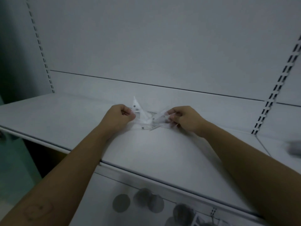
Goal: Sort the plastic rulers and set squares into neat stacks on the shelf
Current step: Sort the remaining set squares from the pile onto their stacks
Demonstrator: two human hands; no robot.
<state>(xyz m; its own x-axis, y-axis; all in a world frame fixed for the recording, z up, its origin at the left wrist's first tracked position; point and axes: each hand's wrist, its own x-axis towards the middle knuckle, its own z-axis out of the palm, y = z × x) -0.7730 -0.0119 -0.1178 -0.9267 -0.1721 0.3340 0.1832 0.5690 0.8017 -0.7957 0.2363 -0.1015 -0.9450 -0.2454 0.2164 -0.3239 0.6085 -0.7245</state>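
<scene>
A small pile of clear plastic set squares and rulers (145, 122) lies near the back of the white shelf (154, 152). My left hand (119, 115) is closed on a clear set square (137, 106) that tilts up, its tip pointing away from me. My right hand (184, 119) pinches another clear plastic piece (160, 119) at the right side of the pile; blur hides whether it is a ruler or a set square. Both forearms reach in from below.
The shelf's back panel (162, 54) rises behind the pile, with slotted uprights at left (41, 51) and right (276, 88). A blurred grey object (294, 148) sits at the far right. Grey round shapes (146, 199) lie on the lower shelf below the front edge.
</scene>
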